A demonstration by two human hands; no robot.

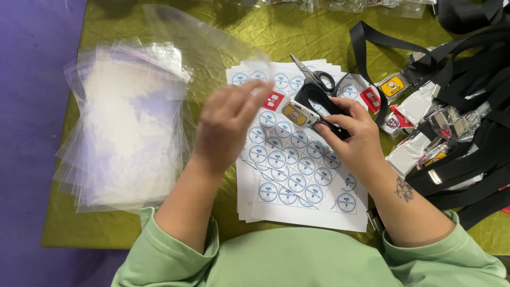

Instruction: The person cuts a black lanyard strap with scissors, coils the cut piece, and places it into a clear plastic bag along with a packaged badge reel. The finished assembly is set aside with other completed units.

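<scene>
My left hand [228,125] is blurred with motion and pinches a clear plastic bag [204,40] that lifts up and away over the table. My right hand [353,139] grips a folded black strap with a metal buckle [300,113] bearing a yellow badge. Both hands hover over sheets of round blue-and-white stickers [289,159]. A small red tag [273,100] hangs by the buckle, next to my left fingertips.
A stack of clear bags [125,125] lies at the left on the olive cloth [133,228]. Black scissors [314,75] rest on the sticker sheets. A heap of black straps with buckles [451,106], some wrapped in plastic, fills the right side.
</scene>
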